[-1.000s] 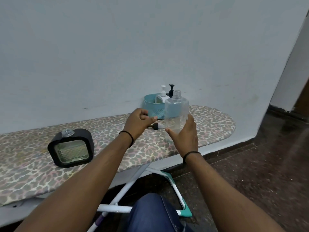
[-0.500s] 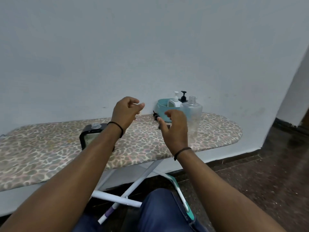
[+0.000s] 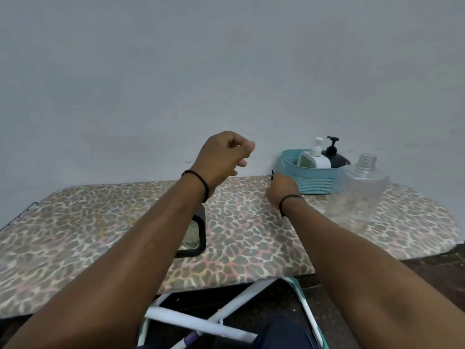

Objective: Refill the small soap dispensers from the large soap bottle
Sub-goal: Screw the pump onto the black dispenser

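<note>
— What's the surface, and the room?

— An ironing board (image 3: 251,250) with a leopard-print cover, standing against a plain pale wall (image 3: 176,71). Its white legs (image 3: 201,323) cross underneath, over a dark floor (image 3: 440,263).

— What stands on it?

— A teal basket (image 3: 312,182) at the back right, against the wall, holding a white pump bottle (image 3: 315,157) and a black pump bottle (image 3: 333,153). Just right of the basket and nearer stands a clear bottle (image 3: 359,187), upright, its neck uncapped. A black square dispenser (image 3: 195,235) sits mid-board.

— Anything blocking the view?

— The left forearm covers most of the dispenser; only its right edge shows.

— And the hands?

— The left hand (image 3: 224,157) is raised above the board, fingers loosely curled, holding nothing. The right hand (image 3: 281,186) is low by the basket's left side, fingers curled around a small black piece (image 3: 272,172) that pokes out at the top; what it is I cannot tell. Neither hand touches the clear bottle.
</note>
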